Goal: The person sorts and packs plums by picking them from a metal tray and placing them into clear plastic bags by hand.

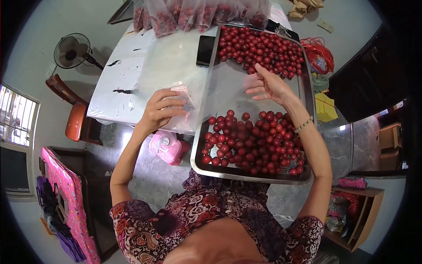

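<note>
My left hand (163, 109) is at the table's near edge, its bent fingers closed over a crumpled clear plastic bag (188, 102); the thumb is hidden. My right hand (271, 86) hovers over the bare middle of a metal tray (228, 83), fingers apart and slightly blurred, with nothing visible in it. Round red fruits, like cherries or small plums, lie in two groups in the tray: far fruits (263, 48) just beyond my right fingertips and near fruits (259, 143) below that hand. A beaded bracelet (304, 125) circles my right wrist.
Several filled plastic bags of red fruit (193, 17) line the table's far edge. A dark phone (205, 50) lies against the tray's left side. Below the table edge is a pink container (167, 147). A fan (72, 50) and wooden chair (77, 121) stand left; red string (317, 55) lies right.
</note>
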